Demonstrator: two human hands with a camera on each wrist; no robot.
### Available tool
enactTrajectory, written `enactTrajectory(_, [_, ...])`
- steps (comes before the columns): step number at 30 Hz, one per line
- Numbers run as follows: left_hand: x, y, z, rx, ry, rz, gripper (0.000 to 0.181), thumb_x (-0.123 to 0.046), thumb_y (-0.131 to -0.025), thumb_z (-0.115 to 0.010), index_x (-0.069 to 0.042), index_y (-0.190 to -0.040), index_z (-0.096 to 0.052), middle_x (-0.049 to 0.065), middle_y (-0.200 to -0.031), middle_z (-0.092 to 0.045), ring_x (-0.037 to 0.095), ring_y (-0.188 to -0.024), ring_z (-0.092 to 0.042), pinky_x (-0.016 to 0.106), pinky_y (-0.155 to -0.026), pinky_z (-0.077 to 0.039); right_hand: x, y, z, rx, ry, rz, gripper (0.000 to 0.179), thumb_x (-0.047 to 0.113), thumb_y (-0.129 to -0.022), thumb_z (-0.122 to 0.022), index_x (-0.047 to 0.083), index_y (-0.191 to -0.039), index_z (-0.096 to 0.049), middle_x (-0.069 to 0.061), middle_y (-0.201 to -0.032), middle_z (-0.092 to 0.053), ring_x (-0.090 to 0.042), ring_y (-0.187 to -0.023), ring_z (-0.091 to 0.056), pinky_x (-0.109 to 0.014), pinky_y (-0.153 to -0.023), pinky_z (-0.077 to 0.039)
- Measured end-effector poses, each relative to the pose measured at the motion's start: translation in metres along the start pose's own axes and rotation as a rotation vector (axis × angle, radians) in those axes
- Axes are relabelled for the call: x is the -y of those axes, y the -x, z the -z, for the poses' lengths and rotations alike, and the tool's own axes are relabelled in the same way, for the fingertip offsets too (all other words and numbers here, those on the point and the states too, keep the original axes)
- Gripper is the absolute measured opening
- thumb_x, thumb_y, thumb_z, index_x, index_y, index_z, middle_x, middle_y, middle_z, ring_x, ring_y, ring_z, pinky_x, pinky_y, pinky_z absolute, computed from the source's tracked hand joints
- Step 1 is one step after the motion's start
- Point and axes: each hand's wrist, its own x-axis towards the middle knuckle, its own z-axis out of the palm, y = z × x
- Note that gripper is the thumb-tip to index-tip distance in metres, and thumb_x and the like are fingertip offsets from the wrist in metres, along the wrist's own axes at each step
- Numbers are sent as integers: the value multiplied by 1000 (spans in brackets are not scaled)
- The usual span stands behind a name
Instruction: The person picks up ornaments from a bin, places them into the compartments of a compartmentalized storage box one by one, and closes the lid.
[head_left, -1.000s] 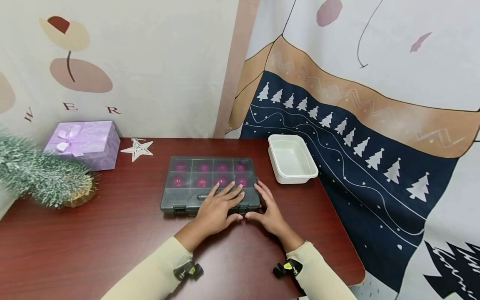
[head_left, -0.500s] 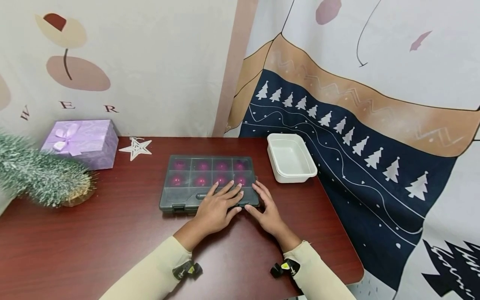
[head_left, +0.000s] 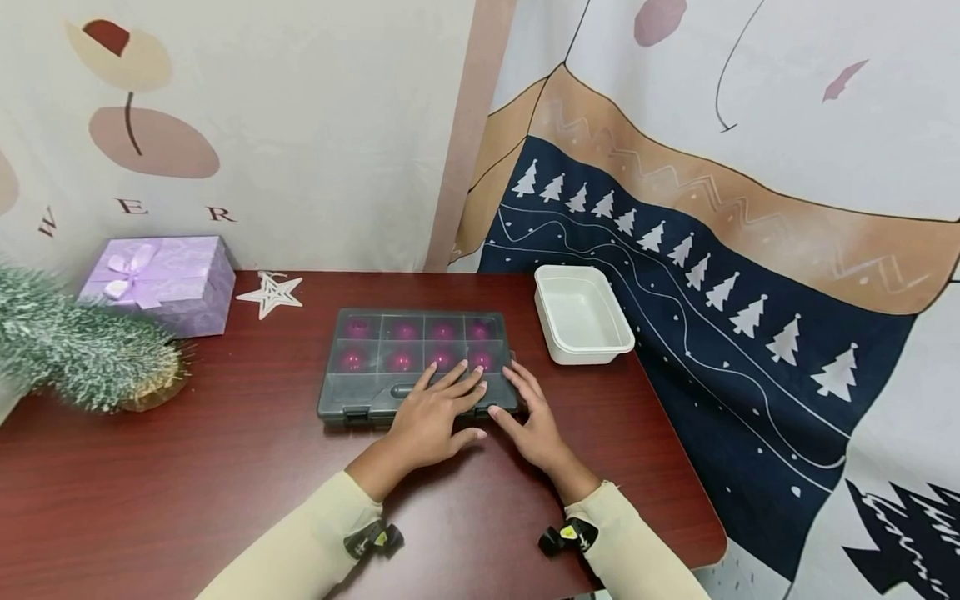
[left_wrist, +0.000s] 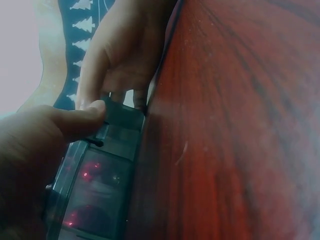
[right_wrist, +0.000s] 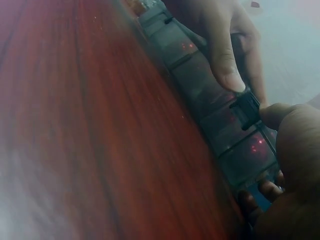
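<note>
A flat, dark translucent compartment box [head_left: 360,390] lies lidded on the table, with shiny magenta balls [head_left: 401,361] showing in its compartments. Across the lid's front right part rests my left hand [head_left: 427,421], fingers straight and spread, its thumb off the front edge. My right hand [head_left: 538,429] holds the box's front right corner: fingers along the right side, thumb on the front edge. In the right wrist view, the right thumb is at a black latch [right_wrist: 245,109], and the left thumb reaches that latch's other side. The right fingertips curl at the box's end.
Behind the box to the right stands a white plastic tub [head_left: 551,333]. At the back left are a white star ornament [head_left: 272,293], a purple gift box [head_left: 183,287] and a small frosted tree [head_left: 82,350]. The table's right edge [head_left: 678,454] lies beyond the right arm.
My right thumb has risen from below the front edge onto it, by the latch. My left thumb came up toward the edge, then dropped back. The box stays in place.
</note>
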Motion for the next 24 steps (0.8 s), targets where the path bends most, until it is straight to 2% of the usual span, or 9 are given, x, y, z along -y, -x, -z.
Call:
enactTrajectory(13, [2, 4, 2, 14, 24, 10, 77, -51, -98, -79, -18, -163, -53, 3, -177, -39, 27, -169, -29, 64, -139, -15, -2, -2, -5, -6, -15, -28, 69, 5, -101, -75, 0, -164, -46, -24, -177, -29, -45, -157, -41, -11, -114, -40])
enactTrajectory(16, [4, 5, 3, -42, 109, -17, 73, -45, -98, -80, -12, -159, -57, 8, -177, -40, 29, -168, -33, 67, -138, -16, -2, 0, -3, -11, -20, -44, 70, 5, -101, -76, 1, -164, -46, -22, -177, -30, -44, -157, -41, -10, -114, -40])
enactTrajectory(19, [8, 10, 10, -144, 175, -60, 66, -36, -99, -82, -7, -154, -62, 11, -175, -43, 32, -164, -41, 72, -135, -19, -1, 1, -3, -19, -40, -51, 69, 5, -101, -76, 0, -163, -46, -23, -177, -29, -43, -153, -46, -9, -111, -43])
enactTrajectory(22, [18, 20, 22, -235, 153, -77, 66, -33, -97, -83, -7, -154, -62, 11, -174, -43, 34, -161, -44, 76, -132, -20, 0, 3, -1, -44, -55, -62, 69, 3, -100, -76, -3, -162, -47, -24, -176, -30, -37, -143, -55, -10, -103, -49])
enactTrajectory(24, [29, 29, 32, -276, 116, -46, 69, -34, -95, -85, -8, -155, -61, 11, -175, -42, 37, -161, -44, 78, -131, -17, 1, 4, 0, -66, -55, -75, 69, 2, -99, -77, -4, -161, -48, -25, -175, -31, -28, -133, -59, -12, -96, -51])
